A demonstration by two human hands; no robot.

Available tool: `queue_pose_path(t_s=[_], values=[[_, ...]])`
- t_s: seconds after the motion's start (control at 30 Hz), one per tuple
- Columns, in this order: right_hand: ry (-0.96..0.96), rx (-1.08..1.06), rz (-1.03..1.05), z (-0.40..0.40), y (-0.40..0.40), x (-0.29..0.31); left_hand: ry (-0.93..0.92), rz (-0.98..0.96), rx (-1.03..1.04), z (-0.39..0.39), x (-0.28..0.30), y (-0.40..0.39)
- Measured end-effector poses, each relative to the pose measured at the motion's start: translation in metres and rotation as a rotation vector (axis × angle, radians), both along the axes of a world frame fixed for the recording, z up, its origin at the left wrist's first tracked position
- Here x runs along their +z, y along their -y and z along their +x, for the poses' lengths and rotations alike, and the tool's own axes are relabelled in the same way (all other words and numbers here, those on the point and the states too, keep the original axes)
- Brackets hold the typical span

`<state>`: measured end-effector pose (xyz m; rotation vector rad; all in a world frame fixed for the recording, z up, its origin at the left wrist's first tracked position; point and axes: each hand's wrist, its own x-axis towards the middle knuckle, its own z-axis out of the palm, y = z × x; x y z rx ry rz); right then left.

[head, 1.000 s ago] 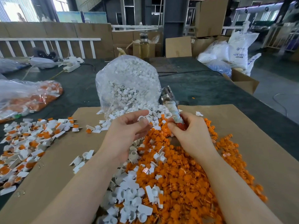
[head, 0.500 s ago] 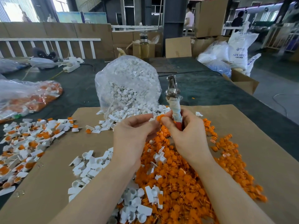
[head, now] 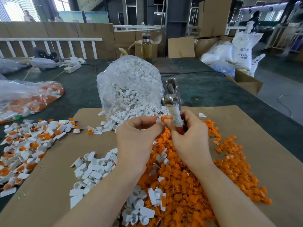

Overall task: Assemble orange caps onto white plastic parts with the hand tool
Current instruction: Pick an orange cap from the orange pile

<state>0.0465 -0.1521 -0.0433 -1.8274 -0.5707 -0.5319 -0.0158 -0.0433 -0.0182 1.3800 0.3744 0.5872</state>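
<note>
Orange cap (head: 164, 119) between both hands' fingers (head: 161, 126).

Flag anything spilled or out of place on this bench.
White plastic parts spill from the open clear plastic bag onto the brown cardboard sheet, mixing into the loose orange cap pile. One stray orange cap lies on the dark table beyond.

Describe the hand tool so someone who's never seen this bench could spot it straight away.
Start at the clear bag of white parts standing behind the cardboard sheet. Just right of it, the right hand grips the hand tool upright: the only shiny metal thing there, with a tape-wrapped handle.
</note>
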Motion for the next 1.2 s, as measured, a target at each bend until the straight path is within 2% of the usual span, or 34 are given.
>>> queue_pose_path(t_s=[0.47,0.77,1.03,1.2], values=[[-0.026,0.016,-0.015,-0.002,0.001,0.001,-0.012,0.219,0.028,-0.001,0.001,-0.002],[-0.104,0.135,0.013,-0.001,-0.001,0.003,0.034,0.162,0.048,0.0,0.0,-0.001],[-0.171,0.159,-0.079,-0.001,0.001,0.005,-0.007,0.203,0.11,0.003,-0.006,-0.004],[-0.246,0.282,-0.116,0.003,0.011,0.012,-0.021,0.15,0.094,0.005,-0.006,-0.009]])
